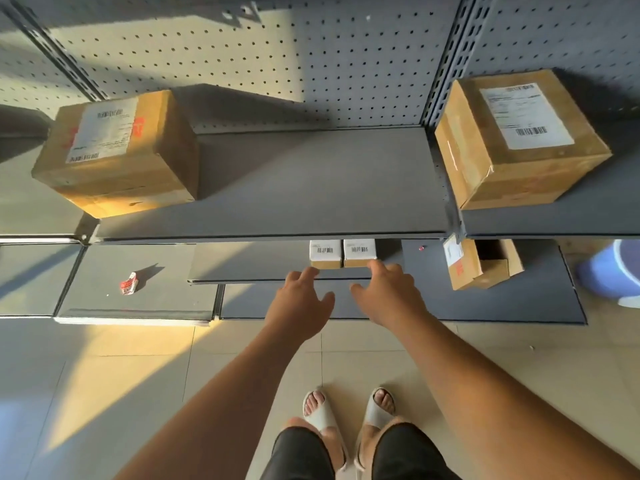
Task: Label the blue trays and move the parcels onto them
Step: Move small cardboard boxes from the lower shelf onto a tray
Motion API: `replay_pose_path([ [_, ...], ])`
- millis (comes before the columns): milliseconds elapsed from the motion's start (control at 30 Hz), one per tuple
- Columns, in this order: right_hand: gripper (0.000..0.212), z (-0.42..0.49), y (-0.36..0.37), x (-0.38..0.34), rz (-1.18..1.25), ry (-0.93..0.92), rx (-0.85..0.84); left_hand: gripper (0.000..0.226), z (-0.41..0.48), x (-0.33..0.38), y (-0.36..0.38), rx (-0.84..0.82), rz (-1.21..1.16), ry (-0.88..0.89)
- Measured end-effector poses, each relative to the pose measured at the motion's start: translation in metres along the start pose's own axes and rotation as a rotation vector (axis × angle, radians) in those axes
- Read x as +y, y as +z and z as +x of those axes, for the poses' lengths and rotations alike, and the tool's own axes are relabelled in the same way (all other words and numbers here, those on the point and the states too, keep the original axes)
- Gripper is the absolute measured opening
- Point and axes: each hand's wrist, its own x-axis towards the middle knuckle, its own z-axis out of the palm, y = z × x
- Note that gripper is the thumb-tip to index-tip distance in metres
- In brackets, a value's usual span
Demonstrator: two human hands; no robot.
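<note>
Two small labelled parcels, the left small parcel (325, 253) and the right small parcel (359, 252), stand side by side on a lower grey shelf (249, 265), partly hidden under the upper shelf (311, 188). My left hand (300, 304) is open, its fingertips just short of the left parcel. My right hand (388, 292) is open too, fingertips at the front of the right one. A large cardboard parcel (117, 150) sits on the upper shelf at left, another large parcel (516, 140) at right. No blue tray is clearly identifiable.
An open cardboard box (481, 263) lies on the bottom shelf at right. A crumpled red-and-white scrap (129, 283) rests on the bottom shelf at left. A blue object (609, 271) shows at the right edge. Pegboard backs the shelves; my sandalled feet stand on tiled floor.
</note>
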Motion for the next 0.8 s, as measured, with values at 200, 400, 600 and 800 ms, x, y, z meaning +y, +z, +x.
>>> replay_pose_path([
  [200, 0.056, 0.070, 0.056, 0.024, -0.020, 0.004, 0.034, 0.063, 0.073, -0.030, 0.056, 0.005, 0.026, 0.010],
  [400, 0.062, 0.139, 0.106, 0.048, -0.032, 0.010, 0.109, 0.067, 0.139, -0.049, 0.103, 0.072, 0.042, 0.022],
  [600, 0.058, 0.202, 0.135, 0.053, -0.098, -0.095, 0.310, 0.075, 0.191, -0.055, 0.134, 0.145, 0.030, 0.029],
  [800, 0.067, 0.251, 0.150, 0.053, -0.054, -0.057, 0.317, 0.081, 0.236, -0.061, 0.151, 0.163, 0.057, 0.067],
])
